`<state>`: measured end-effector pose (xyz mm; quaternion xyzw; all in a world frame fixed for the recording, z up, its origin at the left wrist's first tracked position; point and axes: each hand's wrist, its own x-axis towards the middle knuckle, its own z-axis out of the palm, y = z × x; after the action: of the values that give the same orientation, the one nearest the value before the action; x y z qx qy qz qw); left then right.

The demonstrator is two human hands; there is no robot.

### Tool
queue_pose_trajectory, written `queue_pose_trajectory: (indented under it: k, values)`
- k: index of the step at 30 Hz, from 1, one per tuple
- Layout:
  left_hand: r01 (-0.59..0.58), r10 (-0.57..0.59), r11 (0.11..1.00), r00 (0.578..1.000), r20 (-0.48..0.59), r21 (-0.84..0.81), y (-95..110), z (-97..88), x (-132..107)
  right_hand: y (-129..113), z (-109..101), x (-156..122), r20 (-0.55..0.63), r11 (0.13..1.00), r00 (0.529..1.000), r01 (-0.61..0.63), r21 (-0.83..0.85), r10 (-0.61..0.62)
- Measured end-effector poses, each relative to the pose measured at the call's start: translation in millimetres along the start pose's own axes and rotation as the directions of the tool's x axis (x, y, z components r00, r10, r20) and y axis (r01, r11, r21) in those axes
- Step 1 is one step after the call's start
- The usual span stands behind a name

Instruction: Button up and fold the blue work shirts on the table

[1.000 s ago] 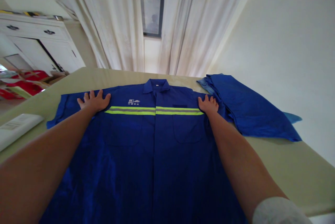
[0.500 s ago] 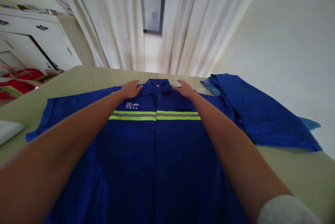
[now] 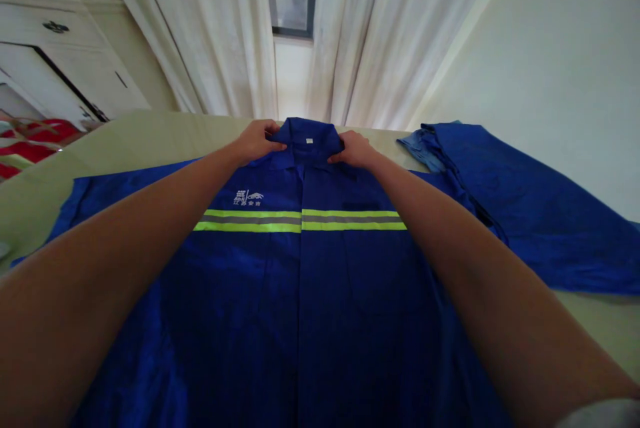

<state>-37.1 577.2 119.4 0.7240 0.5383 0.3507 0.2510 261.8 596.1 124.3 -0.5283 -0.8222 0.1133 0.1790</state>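
A blue work jacket (image 3: pixel 300 281) lies front side up before me, with a yellow and grey reflective stripe (image 3: pixel 250 220) across the chest and a white logo at the left. Its collar (image 3: pixel 315 131) stands raised at the far end, a small white label showing inside. My left hand (image 3: pixel 259 141) pinches the collar's left side, fingers behind and thumb in front. On the collar's right side, my right hand (image 3: pixel 351 149) grips the cloth the same way. Both forearms cross over the jacket and hide parts of its sleeves.
More folded blue clothing (image 3: pixel 540 208) lies at the right of the pale table (image 3: pixel 145 138), beside the wall. Long curtains (image 3: pixel 225 28) and a narrow window are behind the table. At the left stand a white cabinet (image 3: pixel 70 48) and red bags (image 3: pixel 37 141).
My hands have gone from resting open at the shoulders to gripping the collar. The collar has been lifted and spread wider. The view has shifted slightly.
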Motion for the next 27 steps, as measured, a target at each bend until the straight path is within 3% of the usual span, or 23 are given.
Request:
queue_pose_trajectory:
  k: [2,4,6,9,11,12,16,18,22,24,27]
  values:
    - [-0.103,0.111,0.986,0.992,-0.059,0.131,20,-11.0,-19,-15,-10,-26,-0.109,0.989,0.992,0.054,-0.137,-0.070]
    - [-0.197,0.213,0.935,0.977,-0.021,0.296,35,-20.3,-49,-26,-16,-61,-0.087,0.950,0.973,0.188,-0.251,-0.215]
    - [-0.310,0.275,0.849,0.951,0.144,0.429,41,-25.6,-84,-34,-17,-99,0.064,0.877,0.933,0.356,-0.324,-0.355]
    - [-0.449,0.230,0.736,0.870,0.437,0.507,41,-25.7,-127,-41,-15,-142,0.260,0.810,0.888,0.455,-0.369,-0.380]
    - [-0.443,0.152,0.737,0.844,0.514,0.510,42,-22.1,-140,-47,-17,-154,0.306,0.831,0.897,0.420,-0.364,-0.319]
    - [-0.411,0.124,0.753,0.856,0.502,0.514,45,-19.0,-142,-50,-19,-156,0.300,0.856,0.913,0.376,-0.356,-0.276]
    - [-0.236,0.101,0.772,0.962,0.253,0.591,65,6.2,-137,-69,-19,-151,0.104,0.936,0.990,0.120,-0.331,-0.091]
    - [-0.163,0.054,0.757,0.981,0.188,0.633,69,25.1,-137,-76,-6,-153,0.078,0.950,0.997,0.044,-0.308,-0.020]
    - [-0.048,-0.114,0.755,0.972,0.203,0.654,56,54.2,-148,-82,31,-170,0.123,0.957,0.975,-0.150,-0.248,0.185]
    - [-0.035,-0.133,0.754,0.970,0.204,0.656,49,56.7,-152,-80,35,-175,0.131,0.956,0.969,-0.173,-0.236,0.208]
    - [-0.034,-0.170,0.717,0.960,0.222,0.696,44,43.7,-152,-67,19,-174,0.203,0.964,0.963,-0.131,-0.231,0.179]
